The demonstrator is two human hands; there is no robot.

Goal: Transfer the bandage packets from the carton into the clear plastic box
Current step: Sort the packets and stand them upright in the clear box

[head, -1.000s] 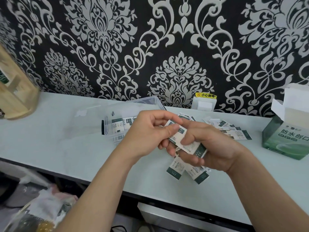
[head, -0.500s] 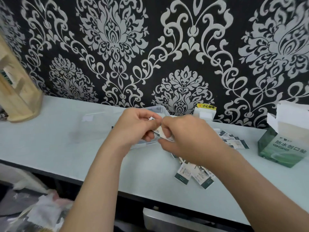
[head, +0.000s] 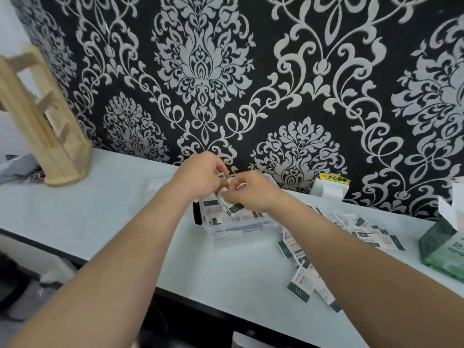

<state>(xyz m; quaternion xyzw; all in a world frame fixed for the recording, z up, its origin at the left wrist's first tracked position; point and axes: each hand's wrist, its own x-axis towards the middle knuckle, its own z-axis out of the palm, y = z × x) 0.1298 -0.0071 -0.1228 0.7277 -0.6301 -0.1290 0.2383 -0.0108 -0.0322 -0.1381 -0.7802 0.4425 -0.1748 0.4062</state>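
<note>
Far left of the box stands a wooden rack (head: pixel 50 121), with no hand near it. The left hand (head: pixel 200 175) hangs over the box's left end, its fingers curled, thumb and fingertips pinching the top of a small stack (head: pixel 223 197) of bandage packets. The box (head: pixel 251 226) sits on the table (head: pixel 113 217) and already holds several packets. The right hand (head: pixel 253 192) is just above the box's middle, fingers bent and pinching the same stack from the other side.

A second ago both hands held this stack in front of the box, nearer the person. They have since carried it back over the box and tipped it downward. That likely means this batch is about to go in.

Right of the box, loose packets (head: pixel 300 285) lie scattered on the table, so more trips seem to remain. Farthest right of the box is the green carton (head: pixel 442 249), flap open; its contents cannot be seen.
</note>
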